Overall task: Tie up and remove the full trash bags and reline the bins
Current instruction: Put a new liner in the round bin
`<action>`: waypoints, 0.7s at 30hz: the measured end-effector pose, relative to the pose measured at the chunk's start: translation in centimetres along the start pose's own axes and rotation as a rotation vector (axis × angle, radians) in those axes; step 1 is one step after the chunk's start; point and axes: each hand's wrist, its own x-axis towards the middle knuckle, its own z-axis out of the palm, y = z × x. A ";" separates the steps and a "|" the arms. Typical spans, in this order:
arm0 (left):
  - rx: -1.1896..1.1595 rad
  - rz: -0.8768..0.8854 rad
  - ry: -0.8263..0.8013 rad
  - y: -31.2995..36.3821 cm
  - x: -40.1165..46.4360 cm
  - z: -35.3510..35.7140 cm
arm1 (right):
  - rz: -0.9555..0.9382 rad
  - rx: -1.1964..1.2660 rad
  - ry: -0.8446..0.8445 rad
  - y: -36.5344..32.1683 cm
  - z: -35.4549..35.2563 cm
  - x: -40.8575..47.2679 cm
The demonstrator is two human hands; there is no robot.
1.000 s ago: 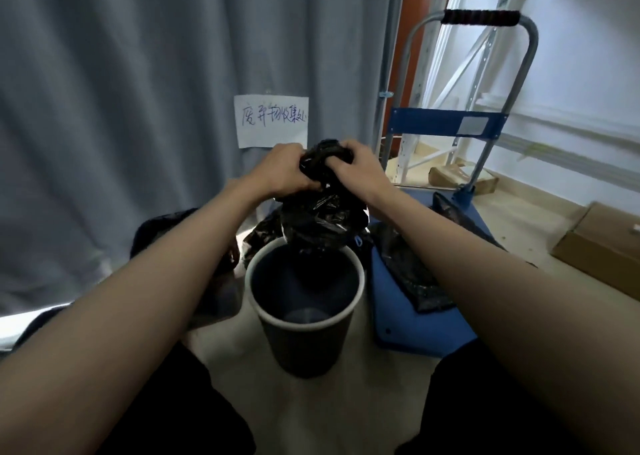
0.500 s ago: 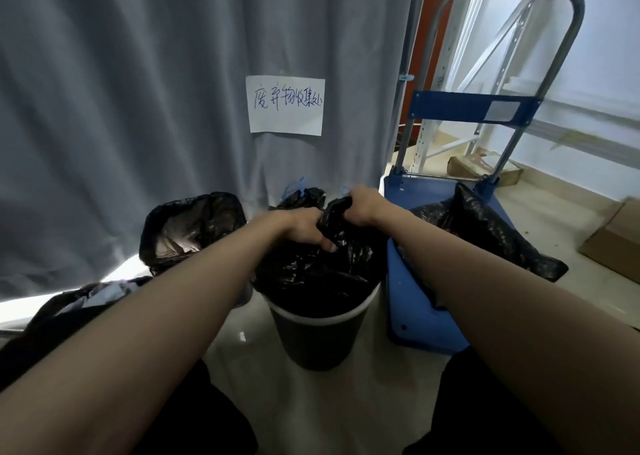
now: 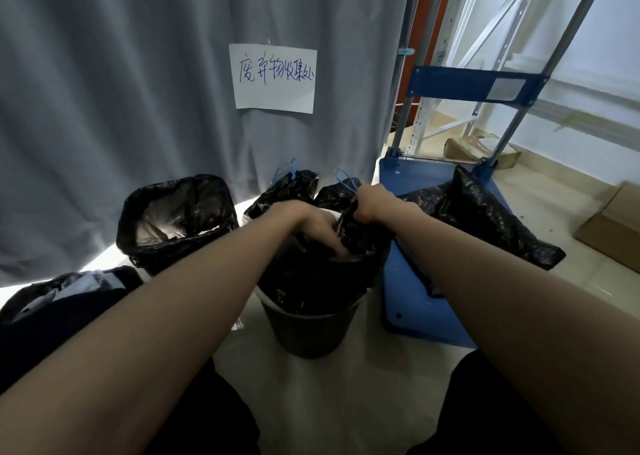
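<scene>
Head view: left hand [image 3: 313,227] reaches into the black liner bag [image 3: 322,278], fingers curled on its plastic; right hand [image 3: 372,203] grasps the bag's rim at 1 o'clock. The glossy, crumpled bag sits in the dark bin [image 3: 308,330], centre floor. Pale floor [image 3: 329,402]; grey curtain [image 3: 138,90] at 12; blue cart [image 3: 422,302] at 3.

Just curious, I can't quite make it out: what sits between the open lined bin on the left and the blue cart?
In the head view, the dark bin being relined, both hands on its black bag; behind it, two tied bags.
</scene>
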 end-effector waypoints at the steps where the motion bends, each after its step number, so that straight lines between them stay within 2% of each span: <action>1: -0.064 -0.009 0.068 -0.4 -0.7 -0.9 | 0.003 0.050 0.053 0.0 -0.1 0.0; 4: -0.140 0.030 0.341 -1.4 -2.2 -2.8 | 0.011 0.213 0.185 0.2 0.1 0.0; 7: -0.107 0.014 0.634 -2.6 -2.8 -3.5 | 0.037 0.327 0.235 0.5 0.5 -0.2; 11: 0.303 -0.250 0.932 -4.0 -3.7 -3.5 | 0.015 0.468 0.283 0.7 0.7 -0.1; 14: 0.461 -0.372 0.972 -5.5 -3.8 -3.4 | 0.001 0.514 0.284 0.6 0.7 0.2; 16: 0.486 -0.444 0.919 -6.5 -4.1 -3.1 | 0.004 0.512 0.288 0.8 0.7 0.2; 19: 0.391 -0.492 0.791 -7.9 -4.8 -3.1 | 0.039 0.515 0.334 1.3 0.6 0.0; 21: 0.325 -0.442 0.734 -8.2 -5.3 -3.3 | 0.051 0.522 0.328 1.5 0.6 -0.1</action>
